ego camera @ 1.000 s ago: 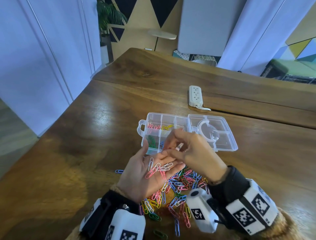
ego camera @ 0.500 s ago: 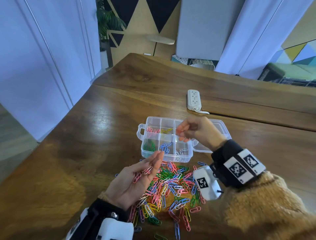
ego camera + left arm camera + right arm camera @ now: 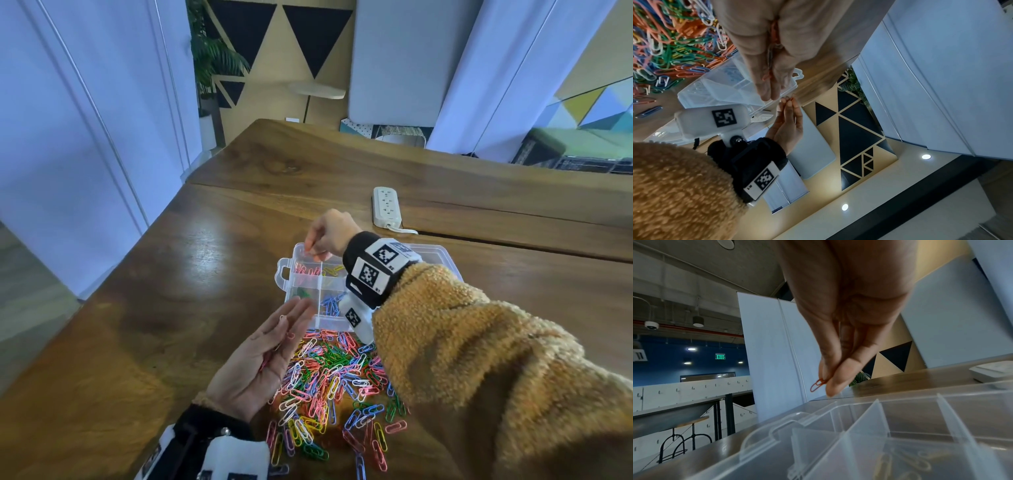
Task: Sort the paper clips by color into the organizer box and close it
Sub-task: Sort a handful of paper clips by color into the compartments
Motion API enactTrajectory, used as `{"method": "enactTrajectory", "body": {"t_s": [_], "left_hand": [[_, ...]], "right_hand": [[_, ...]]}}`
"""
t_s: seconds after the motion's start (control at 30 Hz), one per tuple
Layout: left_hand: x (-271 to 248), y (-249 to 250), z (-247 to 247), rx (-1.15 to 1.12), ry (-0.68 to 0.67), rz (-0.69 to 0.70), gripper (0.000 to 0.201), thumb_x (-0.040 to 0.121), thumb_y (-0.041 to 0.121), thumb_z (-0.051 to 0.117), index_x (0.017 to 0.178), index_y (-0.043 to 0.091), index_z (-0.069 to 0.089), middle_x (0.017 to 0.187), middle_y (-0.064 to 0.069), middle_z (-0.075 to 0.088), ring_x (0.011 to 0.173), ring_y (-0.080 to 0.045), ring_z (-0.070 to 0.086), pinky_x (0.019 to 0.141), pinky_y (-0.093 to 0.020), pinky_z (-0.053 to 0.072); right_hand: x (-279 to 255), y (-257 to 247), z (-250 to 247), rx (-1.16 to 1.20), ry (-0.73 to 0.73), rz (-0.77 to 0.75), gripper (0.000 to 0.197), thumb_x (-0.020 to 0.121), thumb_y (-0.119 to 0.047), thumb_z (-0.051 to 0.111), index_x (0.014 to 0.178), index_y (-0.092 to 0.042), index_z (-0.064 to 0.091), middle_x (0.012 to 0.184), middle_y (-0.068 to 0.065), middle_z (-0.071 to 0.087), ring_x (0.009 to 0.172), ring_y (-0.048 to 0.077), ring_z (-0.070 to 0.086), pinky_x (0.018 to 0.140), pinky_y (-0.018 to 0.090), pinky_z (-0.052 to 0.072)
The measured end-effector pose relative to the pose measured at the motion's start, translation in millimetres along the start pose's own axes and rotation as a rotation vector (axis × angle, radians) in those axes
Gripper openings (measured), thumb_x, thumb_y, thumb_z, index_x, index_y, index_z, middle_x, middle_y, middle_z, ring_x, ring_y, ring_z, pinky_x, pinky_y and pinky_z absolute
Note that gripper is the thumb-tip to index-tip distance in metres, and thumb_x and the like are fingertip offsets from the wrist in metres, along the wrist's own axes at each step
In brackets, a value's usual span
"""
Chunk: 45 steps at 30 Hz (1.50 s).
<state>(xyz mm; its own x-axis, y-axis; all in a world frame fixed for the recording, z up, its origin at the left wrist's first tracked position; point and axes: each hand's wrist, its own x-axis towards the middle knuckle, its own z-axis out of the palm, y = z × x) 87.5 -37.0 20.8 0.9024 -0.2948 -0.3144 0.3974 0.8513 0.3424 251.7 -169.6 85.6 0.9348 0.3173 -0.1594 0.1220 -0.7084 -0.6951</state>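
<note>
Dark wooden tabletop (image 3: 191,274) fills our view, with white partition panels and a wall of black triangles beyond it. On it sits the clear plastic organizer box (image 3: 286,274) with its lid swung open to the right, and just in front of it lies the loose heap of coloured paper clips (image 3: 335,373).

Our right hand (image 3: 327,233) hangs over the far-left compartment, where other pink and red clips already lie. Its thumb and fingertips (image 3: 835,382) pinch a small red paper clip (image 3: 817,385), whose long axis points down and a little sideways, clear of the box rim. The compartment lies straight below the fingers, so we judge that letting go is all the next move needs.

Our left hand (image 3: 263,356) rests palm up beside the heap, near the box's front edge, fingers nearly straight, cradling a few more pink and red clips (image 3: 284,330) along the palm. It is the nearer hand to the heap.

A white power strip (image 3: 386,207) lies further back on the table.
</note>
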Motion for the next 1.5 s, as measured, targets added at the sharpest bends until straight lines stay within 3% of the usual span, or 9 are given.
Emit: {"method": "enactTrajectory", "body": {"t_s": [0.27, 0.43, 0.67, 0.83, 1.0, 1.13, 1.3, 1.43, 1.5], "left_hand": [[6.0, 3.2, 0.0, -0.029, 0.018, 0.008, 0.082, 0.037, -0.001, 0.093, 0.109, -0.019, 0.060, 0.125, -0.033, 0.056, 0.110, -0.041, 0.061, 0.085, -0.047, 0.054], [4.9, 3.9, 3.5, -0.103, 0.027, -0.040, 0.068, 0.084, 0.040, 0.058, 0.113, -0.021, 0.055, 0.126, -0.036, 0.053, 0.118, -0.045, 0.054, 0.092, -0.053, 0.045], [14.5, 3.9, 11.1, -0.050, -0.013, -0.071, 0.085, 0.086, 0.059, 0.040, 0.119, -0.019, 0.052, 0.129, -0.037, 0.050, 0.123, -0.046, 0.050, 0.098, -0.057, 0.038], [15.2, 2.5, 11.7, -0.019, -0.098, -0.071, 0.088, 0.078, 0.058, 0.040, 0.126, -0.016, 0.047, 0.137, -0.034, 0.044, 0.127, -0.044, 0.046, 0.104, -0.054, 0.034], [14.0, -2.8, 22.4, -0.031, -0.103, -0.109, 0.087, 0.089, 0.061, 0.035, 0.122, -0.018, 0.051, 0.135, -0.035, 0.045, 0.124, -0.046, 0.047, 0.100, -0.057, 0.036], [12.9, -9.5, 29.8, 0.010, -0.052, -0.108, 0.088, 0.092, 0.063, 0.029, 0.118, -0.017, 0.054, 0.129, -0.032, 0.053, 0.118, -0.044, 0.054, 0.092, -0.061, 0.040], [16.4, -11.9, 27.3, -0.016, -0.155, -0.134, 0.088, 0.089, 0.062, 0.030, 0.126, -0.016, 0.050, 0.138, -0.033, 0.043, 0.128, -0.043, 0.046, 0.110, -0.053, 0.033], [19.8, -23.2, 25.7, 0.045, -0.284, 0.000, 0.095, 0.090, 0.063, 0.005, 0.127, -0.014, 0.048, 0.124, -0.026, 0.055, 0.122, -0.034, 0.050, 0.106, -0.038, 0.030], [21.4, -23.3, 28.4, 0.083, -0.228, -0.026, 0.088, 0.092, 0.061, 0.009, 0.121, -0.010, 0.054, 0.109, -0.020, 0.061, 0.105, -0.029, 0.058, 0.097, -0.036, 0.038]], "right_hand": [[-4.8, 19.2, -20.9, 0.040, -0.042, 0.020, 0.018, 0.079, 0.020, 0.051, 0.077, 0.009, 0.065, 0.050, 0.004, 0.061, 0.040, 0.006, 0.057, 0.047, 0.016, 0.050], [-20.1, 48.2, -52.6, -0.019, 0.001, 0.062, 0.022, 0.078, 0.018, 0.056, 0.066, 0.000, 0.061, 0.051, 0.005, 0.063, 0.040, 0.005, 0.059, 0.044, 0.015, 0.050], [-25.6, 54.9, -44.4, -0.272, 0.090, 0.049, 0.022, 0.084, 0.011, 0.050, 0.087, 0.002, 0.070, 0.084, 0.017, 0.071, 0.075, 0.020, 0.065, 0.078, 0.031, 0.056], [-61.1, 34.7, -47.9, -0.253, 0.180, -0.138, 0.026, 0.081, 0.011, 0.049, 0.087, -0.003, 0.070, 0.078, 0.011, 0.071, 0.063, 0.008, 0.059, 0.065, 0.005, 0.044], [-110.1, 17.5, -23.6, -0.265, 0.027, -0.439, 0.010, 0.082, -0.010, 0.067, 0.089, -0.015, 0.071, 0.072, -0.017, 0.060, 0.065, -0.014, 0.053, 0.067, 0.002, 0.039], [-122.3, 17.2, -5.7, -0.257, 0.075, -0.495, 0.017, 0.081, -0.018, 0.069, 0.098, -0.018, 0.068, 0.083, -0.012, 0.056, 0.067, 0.000, 0.052, 0.066, 0.011, 0.042], [-132.1, 17.3, 0.1, -0.265, 0.043, -0.585, 0.022, 0.079, -0.019, 0.065, 0.101, -0.020, 0.067, 0.094, -0.008, 0.050, 0.076, -0.009, 0.042, 0.070, 0.010, 0.037], [-131.7, 20.0, 6.9, -0.328, 0.041, -0.722, 0.017, 0.076, -0.022, 0.062, 0.091, -0.015, 0.067, 0.090, 0.000, 0.058, 0.090, 0.010, 0.042, 0.068, 0.041, 0.051], [-130.2, 22.2, 8.0, -0.395, 0.055, -0.755, 0.015, 0.078, -0.024, 0.060, 0.088, -0.014, 0.064, 0.088, 0.000, 0.058, 0.091, 0.013, 0.042, 0.062, 0.045, 0.052]]}}
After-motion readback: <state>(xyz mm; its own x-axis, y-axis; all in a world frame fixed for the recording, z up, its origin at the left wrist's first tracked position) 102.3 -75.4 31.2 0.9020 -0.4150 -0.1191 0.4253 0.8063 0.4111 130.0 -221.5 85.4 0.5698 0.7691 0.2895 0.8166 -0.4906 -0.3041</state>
